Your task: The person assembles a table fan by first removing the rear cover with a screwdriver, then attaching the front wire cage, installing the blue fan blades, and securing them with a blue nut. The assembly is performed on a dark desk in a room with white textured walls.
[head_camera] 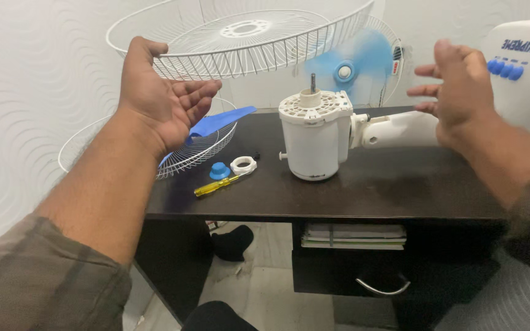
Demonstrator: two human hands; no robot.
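White textured walls stand behind a dark desk [400, 190], and on the desk stands the white fan motor housing [314, 138], upright, with its bare metal shaft [313, 82] pointing up. Both hands are raised and hold nothing. The left hand [161, 98] is open, palm turned up, left of the motor and in front of a white wire guard [240, 43] behind it. The right hand [458, 92] is open with fingers spread, right of the motor, just above the white neck arm [400, 130].

As I judge it, the fan is already taken apart: a blue blade [219, 121] lies in a second guard [203, 150] left of the motor, and a blue cap [219, 171], a white ring nut [243, 165] and a yellow screwdriver [216, 186] lie near them. The motor housing itself is not yet opened.

The fan base at the right is cut off by the frame. The small running fan [354, 67] behind the motor is blurred.
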